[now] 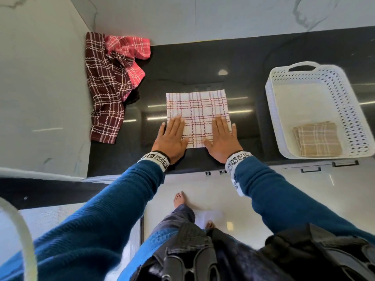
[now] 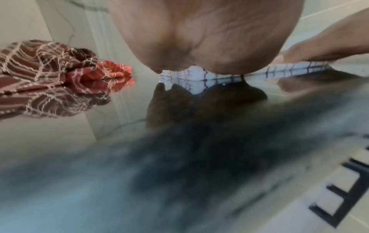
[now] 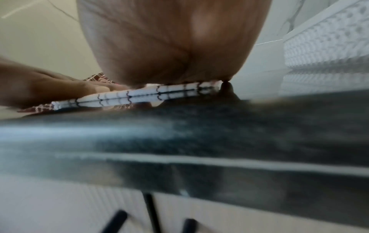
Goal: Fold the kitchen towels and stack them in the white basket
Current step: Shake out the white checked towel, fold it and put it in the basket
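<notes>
A white towel with red checks [image 1: 197, 110] lies folded into a square on the black counter. My left hand [image 1: 172, 136] presses flat on its near left corner, fingers straight. My right hand [image 1: 222, 136] presses flat on its near right corner. In the left wrist view the palm [image 2: 199, 39] sits on the folded edge of the towel [image 2: 199, 77]; the right wrist view shows the same, palm [image 3: 169, 47] on towel [image 3: 139, 94]. The white basket [image 1: 272, 110] stands to the right, holding one folded beige checked towel [image 1: 317, 138].
A brown checked towel [image 1: 103, 92] and a pink checked towel [image 1: 129, 49] lie crumpled at the counter's back left, against a pale wall panel [image 1: 40, 88]. The counter's front edge [image 1: 142, 175] runs just behind my wrists, with drawer handles [image 1: 310, 169] below.
</notes>
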Demonstrator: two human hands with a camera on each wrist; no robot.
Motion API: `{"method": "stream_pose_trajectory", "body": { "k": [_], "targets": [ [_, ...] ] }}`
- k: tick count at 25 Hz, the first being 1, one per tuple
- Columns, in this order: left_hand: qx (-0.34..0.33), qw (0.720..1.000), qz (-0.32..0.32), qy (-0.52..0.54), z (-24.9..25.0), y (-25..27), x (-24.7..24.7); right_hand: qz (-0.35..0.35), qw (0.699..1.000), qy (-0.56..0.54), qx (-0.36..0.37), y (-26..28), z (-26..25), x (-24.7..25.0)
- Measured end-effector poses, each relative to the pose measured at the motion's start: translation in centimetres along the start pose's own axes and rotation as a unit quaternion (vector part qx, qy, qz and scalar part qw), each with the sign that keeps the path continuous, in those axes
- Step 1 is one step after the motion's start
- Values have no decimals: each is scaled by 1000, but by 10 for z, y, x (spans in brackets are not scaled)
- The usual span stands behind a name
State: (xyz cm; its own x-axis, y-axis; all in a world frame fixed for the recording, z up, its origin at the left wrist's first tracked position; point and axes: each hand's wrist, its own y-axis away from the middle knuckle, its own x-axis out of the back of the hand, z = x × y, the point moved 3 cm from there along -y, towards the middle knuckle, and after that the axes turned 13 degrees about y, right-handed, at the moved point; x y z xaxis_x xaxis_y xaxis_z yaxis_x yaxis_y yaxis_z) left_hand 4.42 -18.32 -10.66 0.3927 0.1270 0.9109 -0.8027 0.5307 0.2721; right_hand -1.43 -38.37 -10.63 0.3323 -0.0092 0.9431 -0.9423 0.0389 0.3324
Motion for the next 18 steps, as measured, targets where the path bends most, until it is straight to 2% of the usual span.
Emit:
{"method": "stream_pose_trajectory", "body": {
  "k": [3,8,10,12,15,16,18],
  "targets": [
    [-36,999,-6,-4,-4,22,-6,9,998,26,59,22,16,-8],
    [-62,996,-49,-29,-3,57,-19,-27,986,75,147,53,28,-21],
    [-58,995,-57,-59,-1,72,-24,-8,982,104,158,66,32,-29],
    [-63,996,-36,-61,2,87,-28,45,982,97,157,82,35,-35],
    [-93,990,43,99,2,113,-21,82,980,-57,170,100,42,-36],
    [-98,978,75,170,0,121,-15,75,974,-141,159,105,46,-30],
    [-67,946,130,290,-4,134,-1,65,949,-292,99,114,54,-11]
  ]
}}
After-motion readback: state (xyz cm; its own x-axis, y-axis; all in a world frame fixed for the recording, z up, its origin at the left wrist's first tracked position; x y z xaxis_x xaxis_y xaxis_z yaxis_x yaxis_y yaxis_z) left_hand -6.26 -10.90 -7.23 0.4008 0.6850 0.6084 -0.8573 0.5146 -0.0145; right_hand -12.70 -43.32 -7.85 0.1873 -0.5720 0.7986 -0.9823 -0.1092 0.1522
